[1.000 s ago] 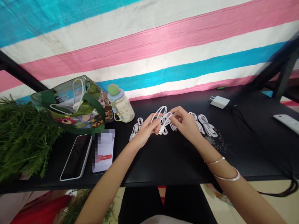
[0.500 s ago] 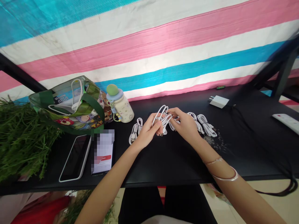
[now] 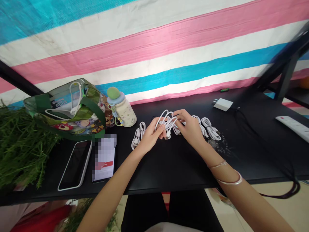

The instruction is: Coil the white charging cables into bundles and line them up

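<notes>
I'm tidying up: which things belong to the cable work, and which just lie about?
Belong:
held white USB cable
coiled white cables, probably

Lying about, apparently:
green tote
lidded bottle
white-framed phone
lit phone
wall charger
power strip
greenery

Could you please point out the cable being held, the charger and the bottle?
Held cable (image 3: 170, 123): head view, on its bunched white strands.
Charger (image 3: 224, 104): head view, on the middle of its white body.
Bottle (image 3: 126, 113): head view, on its pale side below the lid.

the left hand (image 3: 152, 136) holds a looped white cable (image 3: 169, 124), the right hand (image 3: 189, 125) at its loops, above a black surface (image 3: 166, 164) bearing coiled cables (image 3: 211, 130).
</notes>
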`<state>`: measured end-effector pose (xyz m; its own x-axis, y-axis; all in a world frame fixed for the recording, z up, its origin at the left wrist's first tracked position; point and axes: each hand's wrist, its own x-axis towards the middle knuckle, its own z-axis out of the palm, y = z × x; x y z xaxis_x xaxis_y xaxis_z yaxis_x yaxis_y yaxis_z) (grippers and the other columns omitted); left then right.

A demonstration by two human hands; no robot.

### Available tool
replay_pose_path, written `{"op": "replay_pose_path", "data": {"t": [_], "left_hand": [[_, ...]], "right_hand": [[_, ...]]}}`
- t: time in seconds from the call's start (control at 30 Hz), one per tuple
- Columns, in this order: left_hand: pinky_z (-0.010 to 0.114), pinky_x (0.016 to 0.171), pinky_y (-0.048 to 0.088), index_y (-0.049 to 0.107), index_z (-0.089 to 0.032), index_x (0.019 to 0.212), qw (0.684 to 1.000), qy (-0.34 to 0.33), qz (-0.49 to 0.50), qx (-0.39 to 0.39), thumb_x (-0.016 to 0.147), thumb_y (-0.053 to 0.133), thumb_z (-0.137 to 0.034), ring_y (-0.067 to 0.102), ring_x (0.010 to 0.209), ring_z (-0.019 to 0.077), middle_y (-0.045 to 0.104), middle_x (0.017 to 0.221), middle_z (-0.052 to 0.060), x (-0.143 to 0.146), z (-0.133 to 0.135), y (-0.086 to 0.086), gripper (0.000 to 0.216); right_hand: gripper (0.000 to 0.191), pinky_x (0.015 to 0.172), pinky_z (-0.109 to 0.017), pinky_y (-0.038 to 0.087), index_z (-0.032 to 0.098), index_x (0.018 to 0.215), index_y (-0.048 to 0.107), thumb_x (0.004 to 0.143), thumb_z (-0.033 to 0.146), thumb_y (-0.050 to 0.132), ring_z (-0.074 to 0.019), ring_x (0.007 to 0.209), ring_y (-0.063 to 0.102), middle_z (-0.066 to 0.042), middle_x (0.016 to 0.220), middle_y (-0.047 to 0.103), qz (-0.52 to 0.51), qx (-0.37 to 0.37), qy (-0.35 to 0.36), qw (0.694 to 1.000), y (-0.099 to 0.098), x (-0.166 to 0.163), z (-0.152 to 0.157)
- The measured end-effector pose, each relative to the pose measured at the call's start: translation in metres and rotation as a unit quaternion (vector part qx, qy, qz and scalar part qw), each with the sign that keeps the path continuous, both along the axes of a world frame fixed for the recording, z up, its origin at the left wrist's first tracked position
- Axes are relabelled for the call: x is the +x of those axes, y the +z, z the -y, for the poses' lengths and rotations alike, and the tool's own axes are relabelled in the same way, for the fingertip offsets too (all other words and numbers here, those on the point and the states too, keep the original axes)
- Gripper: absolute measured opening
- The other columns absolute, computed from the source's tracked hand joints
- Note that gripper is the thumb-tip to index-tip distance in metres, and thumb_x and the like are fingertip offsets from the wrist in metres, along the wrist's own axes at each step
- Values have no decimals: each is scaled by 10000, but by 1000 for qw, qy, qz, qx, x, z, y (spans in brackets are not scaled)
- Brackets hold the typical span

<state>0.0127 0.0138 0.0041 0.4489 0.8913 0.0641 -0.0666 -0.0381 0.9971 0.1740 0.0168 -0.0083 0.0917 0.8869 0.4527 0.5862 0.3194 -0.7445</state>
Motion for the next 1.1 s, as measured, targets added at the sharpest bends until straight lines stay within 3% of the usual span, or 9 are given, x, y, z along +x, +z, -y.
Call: {"op": "replay_pose_path", "data": {"t": [0.4, 0.63, 0.77, 1.1], "left_hand": [[244, 581, 372, 538, -154, 1064, 1000, -1, -27, 15, 827, 537, -546, 426, 574, 91, 459, 625, -58, 0, 1, -1, 458], [241, 589, 388, 507, -182, 911, 1000, -8, -14, -1, 792, 570, -573, 428, 560, 85, 466, 623, -61, -1, 1, 0, 413], [244, 616, 407, 460, -196, 773, 999, -12, -31, -5, 789, 564, -577, 466, 590, 93, 482, 641, -47, -3, -1, 3, 395], [281, 798, 431, 525, -184, 741, 998, -16, -56, 36, 855, 516, -433, 556, 753, 143, 561, 712, -12, -5, 0, 11, 274]], "right_hand": [[205, 676, -320, 553, 232, 958, 599, 763, 204, 542, -187, 698, 693, -12, 778, 736, -26, 47, 32, 998, 3, 1, 0], [268, 715, -335, 533, 240, 949, 670, 791, 145, 476, -192, 756, 658, -42, 896, 726, 37, 93, 53, 994, 7, 1, 3], [211, 713, -345, 528, 241, 863, 689, 795, 178, 500, -205, 750, 654, -35, 841, 729, 40, 80, 47, 995, 7, 4, 2], [175, 647, -317, 488, 235, 804, 678, 750, 176, 523, -206, 710, 653, -29, 748, 705, 42, 26, 10, 999, 3, 6, 0]]}}
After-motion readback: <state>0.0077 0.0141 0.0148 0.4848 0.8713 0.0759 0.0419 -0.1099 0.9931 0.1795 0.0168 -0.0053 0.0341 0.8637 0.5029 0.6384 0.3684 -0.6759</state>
